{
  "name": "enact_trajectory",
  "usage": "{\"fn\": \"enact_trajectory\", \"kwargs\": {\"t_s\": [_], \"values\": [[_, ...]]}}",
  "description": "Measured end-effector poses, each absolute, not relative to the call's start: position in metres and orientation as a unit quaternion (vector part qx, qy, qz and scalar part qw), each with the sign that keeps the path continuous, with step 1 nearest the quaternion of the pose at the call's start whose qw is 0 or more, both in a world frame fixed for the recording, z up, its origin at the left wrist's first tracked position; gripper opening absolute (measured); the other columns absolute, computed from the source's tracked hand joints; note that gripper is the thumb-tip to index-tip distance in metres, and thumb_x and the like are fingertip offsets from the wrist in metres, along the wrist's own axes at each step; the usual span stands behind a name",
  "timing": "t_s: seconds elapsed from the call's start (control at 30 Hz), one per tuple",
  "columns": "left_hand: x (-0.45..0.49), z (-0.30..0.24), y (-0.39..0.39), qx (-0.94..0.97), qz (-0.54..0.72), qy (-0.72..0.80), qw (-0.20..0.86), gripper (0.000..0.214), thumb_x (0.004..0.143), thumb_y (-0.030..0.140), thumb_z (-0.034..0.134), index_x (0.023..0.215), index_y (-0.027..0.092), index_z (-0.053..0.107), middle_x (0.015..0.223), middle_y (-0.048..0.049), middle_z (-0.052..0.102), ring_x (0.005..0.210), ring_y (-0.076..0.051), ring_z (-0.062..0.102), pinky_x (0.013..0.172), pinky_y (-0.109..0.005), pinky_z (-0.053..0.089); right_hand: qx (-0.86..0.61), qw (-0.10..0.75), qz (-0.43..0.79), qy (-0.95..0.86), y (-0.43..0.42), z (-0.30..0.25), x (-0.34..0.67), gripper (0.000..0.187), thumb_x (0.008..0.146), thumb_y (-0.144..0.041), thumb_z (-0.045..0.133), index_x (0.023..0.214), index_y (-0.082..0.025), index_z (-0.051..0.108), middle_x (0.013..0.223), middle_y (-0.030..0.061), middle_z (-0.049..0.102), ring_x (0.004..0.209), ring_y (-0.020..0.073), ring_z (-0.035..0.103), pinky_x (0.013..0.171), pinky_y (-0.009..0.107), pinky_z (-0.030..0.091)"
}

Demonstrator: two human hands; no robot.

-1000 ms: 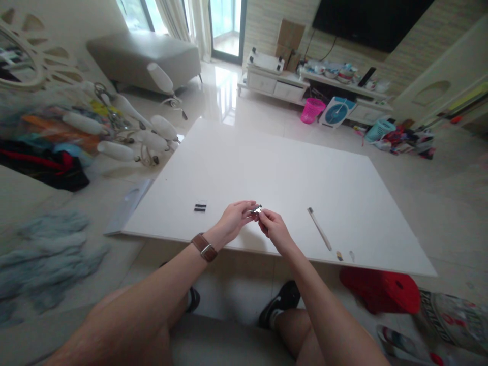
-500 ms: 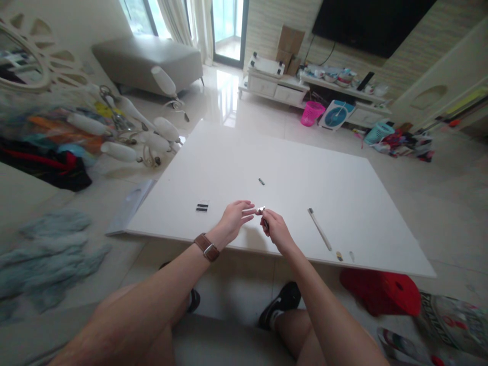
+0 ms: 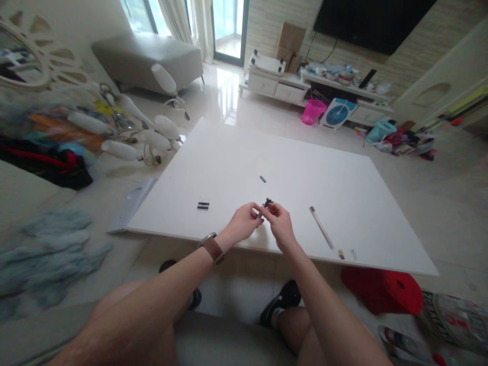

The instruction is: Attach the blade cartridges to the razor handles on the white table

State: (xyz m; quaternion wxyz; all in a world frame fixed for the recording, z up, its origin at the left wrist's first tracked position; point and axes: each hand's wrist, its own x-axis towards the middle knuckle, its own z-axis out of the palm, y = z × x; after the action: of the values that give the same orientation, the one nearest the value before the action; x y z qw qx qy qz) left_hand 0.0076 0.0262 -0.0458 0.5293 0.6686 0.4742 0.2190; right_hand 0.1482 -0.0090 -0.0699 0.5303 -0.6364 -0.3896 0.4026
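Over the near edge of a large white board (image 3: pixel 305 168), my left hand (image 3: pixel 244 223) and my right hand (image 3: pixel 281 223) meet with pinched fingers around a small dark metal part (image 3: pixel 266 204). Its top pokes out between the fingertips; what it is I cannot make out. A brown-strapped watch (image 3: pixel 211 247) sits on my left wrist. Farther out on the board lies a small dark piece (image 3: pixel 263 179). Two short black strips (image 3: pixel 203 205) lie to the left, and a toothbrush (image 3: pixel 321 227) lies to the right of my hands.
Two tiny bits (image 3: pixel 346 253) rest near the board's front edge. A chandelier with white lamps (image 3: pixel 133 129) lies on the floor at left, a grey rag (image 3: pixel 41 254) nearer. A red stool (image 3: pixel 385 290) sits at right, a pink basket (image 3: pixel 311 110) and TV cabinet far back.
A small dark piece now lies on the board beyond my hands. My left hand opened briefly, then closed again on the part next to my right hand.
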Motion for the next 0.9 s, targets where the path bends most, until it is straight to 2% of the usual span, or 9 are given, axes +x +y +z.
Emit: {"fn": "enact_trajectory", "kwargs": {"t_s": [0.1,0.17,0.3,0.4,0.63,0.8,0.9], "values": [[-0.01,-0.044,0.041,0.718,0.201,0.507,0.433,0.014,0.079,0.02,0.067,0.093,0.019,0.068,0.079,-0.0052,0.071,0.073,-0.019,0.065,0.069,-0.03,0.047,-0.66,0.516,0.386,-0.385,-0.013,-0.066,0.145,0.047,0.069,-0.05,0.079,0.102,-0.019,0.066,0.086,0.0034,0.066,0.08,0.0194,0.061,0.076,0.034,0.048],[-0.024,-0.049,0.053,0.749,0.175,0.536,0.348,0.012,0.077,0.019,0.067,0.088,0.02,0.071,0.083,-0.0085,0.073,0.079,-0.023,0.066,0.076,-0.033,0.049,-0.67,0.505,0.377,-0.392,-0.015,-0.064,0.145,0.043,0.07,-0.046,0.078,0.1,-0.019,0.064,0.089,0.0043,0.066,0.082,0.0198,0.06,0.077,0.034,0.048],[-0.042,-0.066,0.072,0.767,0.089,0.584,0.253,0.014,0.079,0.016,0.061,0.088,0.019,0.071,0.094,-0.0154,0.073,0.095,-0.029,0.068,0.086,-0.035,0.049,-0.677,0.47,0.374,-0.426,-0.017,-0.062,0.146,0.031,0.073,-0.042,0.073,0.092,-0.02,0.063,0.092,0.0053,0.066,0.085,0.021,0.061,0.079,0.036,0.047],[-0.043,-0.076,0.078,0.764,0.02,0.605,0.224,0.016,0.079,0.013,0.058,0.09,0.015,0.068,0.094,-0.019,0.072,0.097,-0.031,0.067,0.086,-0.036,0.049,-0.678,0.443,0.379,-0.448,-0.017,-0.06,0.147,0.024,0.075,-0.039,0.07,0.089,-0.02,0.063,0.096,0.0049,0.066,0.086,0.0211,0.061,0.079,0.036,0.047],[-0.036,-0.084,0.073,0.768,-0.011,0.604,0.211,0.03,0.082,0.004,0.048,0.11,0.006,0.058,0.104,-0.0262,0.067,0.101,-0.034,0.066,0.087,-0.039,0.048,-0.661,0.402,0.366,-0.518,-0.024,-0.048,0.151,0.014,0.079,-0.033,0.064,0.087,-0.021,0.063,0.101,0.005,0.064,0.092,0.0217,0.059,0.078,0.035,0.047],[-0.032,-0.074,0.066,0.785,-0.019,0.598,0.158,0.034,0.084,0.016,0.058,0.115,0.004,0.052,0.118,-0.0266,0.059,0.111,-0.034,0.06,0.093,-0.037,0.046,-0.657,0.369,0.309,-0.58,-0.031,-0.043,0.152,0.008,0.08,-0.025,0.062,0.087,-0.022,0.064,0.099,0.0048,0.062,0.097,0.0224,0.056,0.085,0.038,0.046],[-0.022,-0.062,0.054,0.806,-0.005,0.577,0.133,0.028,0.088,0.022,0.055,0.112,0.008,0.054,0.116,-0.0235,0.058,0.11,-0.033,0.058,0.093,-0.039,0.046,-0.656,0.364,0.293,-0.593,-0.031,-0.044,0.153,0.004,0.082,-0.024,0.061,0.086,-0.022,0.063,0.097,0.0044,0.061,0.097,0.0224,0.056,0.087,0.039,0.046]]}}
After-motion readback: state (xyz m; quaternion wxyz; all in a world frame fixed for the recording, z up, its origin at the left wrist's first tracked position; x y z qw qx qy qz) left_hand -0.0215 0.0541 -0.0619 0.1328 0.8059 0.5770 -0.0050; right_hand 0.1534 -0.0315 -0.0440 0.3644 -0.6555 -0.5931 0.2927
